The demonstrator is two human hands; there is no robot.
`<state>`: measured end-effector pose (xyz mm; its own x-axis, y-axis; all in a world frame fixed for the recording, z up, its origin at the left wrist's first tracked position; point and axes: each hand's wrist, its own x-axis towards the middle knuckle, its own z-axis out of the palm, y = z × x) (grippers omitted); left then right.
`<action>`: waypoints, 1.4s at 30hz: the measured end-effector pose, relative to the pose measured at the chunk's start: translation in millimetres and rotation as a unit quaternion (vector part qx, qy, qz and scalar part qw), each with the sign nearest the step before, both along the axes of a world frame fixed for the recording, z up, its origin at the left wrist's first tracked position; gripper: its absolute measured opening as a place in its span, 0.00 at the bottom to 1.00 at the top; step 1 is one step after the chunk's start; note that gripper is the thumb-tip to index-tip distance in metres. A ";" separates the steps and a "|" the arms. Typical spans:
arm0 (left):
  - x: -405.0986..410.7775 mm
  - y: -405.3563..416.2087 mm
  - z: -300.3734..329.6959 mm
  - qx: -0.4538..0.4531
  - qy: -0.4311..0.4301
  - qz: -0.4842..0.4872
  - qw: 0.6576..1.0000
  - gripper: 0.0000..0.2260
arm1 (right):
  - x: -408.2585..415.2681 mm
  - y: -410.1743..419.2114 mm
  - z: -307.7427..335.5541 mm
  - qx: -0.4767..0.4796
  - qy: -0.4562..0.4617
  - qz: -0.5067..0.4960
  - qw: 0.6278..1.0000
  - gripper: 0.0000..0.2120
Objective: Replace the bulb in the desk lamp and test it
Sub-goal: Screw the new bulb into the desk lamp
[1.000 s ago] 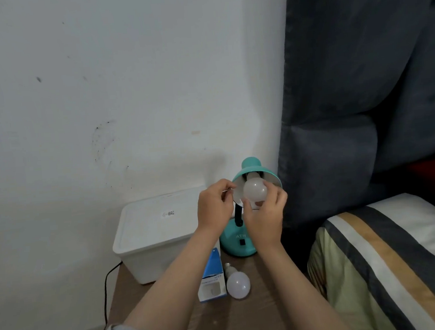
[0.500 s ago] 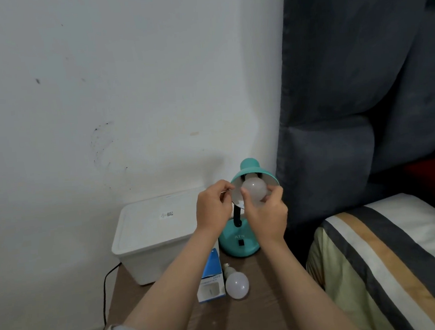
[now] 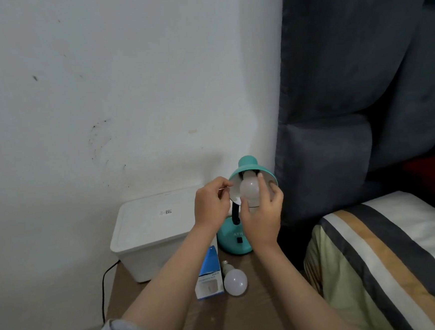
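Head view. A teal desk lamp [image 3: 239, 237] stands at the far edge of a brown table [image 3: 238, 316], its shade [image 3: 250, 167] tilted toward the viewer. A frosted white bulb [image 3: 249, 191] sits in the mouth of the shade, its base hidden in the socket, so whether it is fully seated cannot be told. The right hand [image 3: 263, 217] reaches up from below and closes around this bulb, fingers [image 3: 260, 181] and thumb wrapped on opposite sides of the globe. The left hand [image 3: 211, 203], just left of the bulb, pinches the near-left rim of the shade between thumb and fingertips.

A second bulb [image 3: 234, 280] lies on its side on the table, nearer than the lamp base and between the two forearms, untouched. Just beside it on the left rests a blue and white bulb box [image 3: 209, 277]. A lidded white container [image 3: 154, 229] stands left of the lamp against the wall. A striped pillow [image 3: 390, 263] lies at the right.
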<state>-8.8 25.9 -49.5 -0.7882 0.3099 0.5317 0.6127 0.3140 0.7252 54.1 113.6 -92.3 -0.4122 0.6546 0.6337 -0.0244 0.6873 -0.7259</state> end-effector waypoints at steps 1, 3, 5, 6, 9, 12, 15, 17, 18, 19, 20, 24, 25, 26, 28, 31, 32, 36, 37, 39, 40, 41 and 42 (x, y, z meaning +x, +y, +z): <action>0.0 0.4 -0.3 0.002 -0.002 0.000 1.000 0.09 | -0.7 -1.8 -0.3 -0.046 0.008 0.001 0.999 0.31; 0.3 1.2 -0.8 0.004 -0.002 0.000 1.000 0.09 | -2.0 -6.7 1.9 -0.122 0.014 -0.001 0.992 0.32; 0.7 1.1 -0.9 0.002 0.002 0.002 1.000 0.09 | -3.0 -10.8 4.7 -0.141 0.013 -0.002 0.990 0.29; 0.5 0.7 -0.9 0.002 0.001 0.002 1.000 0.08 | -2.9 -12.2 6.1 -0.135 0.015 -0.001 0.991 0.27; -1.3 -1.0 -0.2 0.003 -0.007 0.002 1.000 0.09 | -3.0 -10.5 8.6 -0.095 0.013 0.003 0.995 0.25; -0.9 -0.7 1.6 -0.003 -0.005 0.005 1.000 0.08 | -0.9 -4.7 10.7 -0.047 -0.010 -0.010 0.999 0.24; 0.5 0.4 2.2 -0.001 -0.001 0.006 1.000 0.08 | -0.9 0.9 9.1 -0.004 -0.010 0.008 1.000 0.25; 0.9 0.5 2.2 -0.002 -0.002 0.004 1.000 0.08 | -2.1 1.6 6.8 -0.006 0.004 0.014 1.000 0.24; 0.9 0.4 2.3 -0.003 -0.002 0.003 1.000 0.08 | -2.7 0.7 6.5 -0.011 0.009 0.009 1.000 0.22; 0.8 0.2 2.3 -0.005 0.000 0.002 1.000 0.08 | -3.3 -0.3 6.7 -0.012 0.013 0.001 1.000 0.20; 1.0 -0.1 2.5 -0.007 0.002 0.001 1.000 0.09 | -3.1 -1.3 7.1 -0.009 0.015 -0.004 1.000 0.17; 0.2 -0.6 2.5 -0.005 0.003 -0.002 1.000 0.09 | -3.5 1.7 10.3 0.045 0.017 -0.003 0.999 0.17; -0.1 -0.4 2.1 -0.003 0.001 -0.003 1.000 0.09 | -3.9 3.7 10.4 0.060 0.016 -0.001 0.998 0.18; 0.0 -0.2 2.0 -0.003 -0.002 -0.002 1.000 0.09 | -4.2 5.8 9.9 0.072 0.016 0.000 0.997 0.18; 1.1 0.0 2.7 -0.005 -0.001 -0.001 1.000 0.09 | -3.8 9.0 8.5 0.091 0.014 0.000 0.996 0.19; 1.7 -0.1 2.8 -0.010 0.001 0.000 1.000 0.09 | -3.2 11.3 6.7 0.125 0.005 0.001 0.992 0.19; 1.8 -0.3 2.9 -0.012 0.002 0.001 1.000 0.08 | -3.2 12.2 6.6 0.143 0.002 0.003 0.990 0.19; 1.3 -0.9 3.7 -0.015 -0.001 -0.001 1.000 0.09 | -2.6 18.6 4.0 0.228 -0.011 0.013 0.973 0.15; 1.7 -1.0 4.1 -0.017 0.000 -0.001 1.000 0.09 | -1.9 20.5 3.3 0.241 -0.010 0.014 0.970 0.14; 2.7 -1.0 4.5 -0.016 0.002 -0.003 1.000 0.09 | -0.2 22.4 2.9 0.245 -0.003 0.009 0.969 0.15; 3.0 -0.8 4.8 -0.013 0.000 -0.003 1.000 0.09 | 0.8 22.2 3.1 0.237 -0.001 0.004 0.972 0.16; 3.0 -0.3 4.7 -0.010 -0.003 -0.001 1.000 0.09 | 1.6 21.5 2.9 0.224 -0.001 -0.001 0.975 0.17; 2.9 0.0 4.7 -0.008 -0.007 0.000 1.000 0.09 | 1.9 20.6 2.2 0.205 -0.004 -0.005 0.979 0.19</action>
<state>-5.9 26.0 -44.8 -0.7954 0.3184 0.5157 0.6026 0.3246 0.7290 56.0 134.2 -90.1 -0.4131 0.3502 0.8407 -0.0110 0.9211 -0.3891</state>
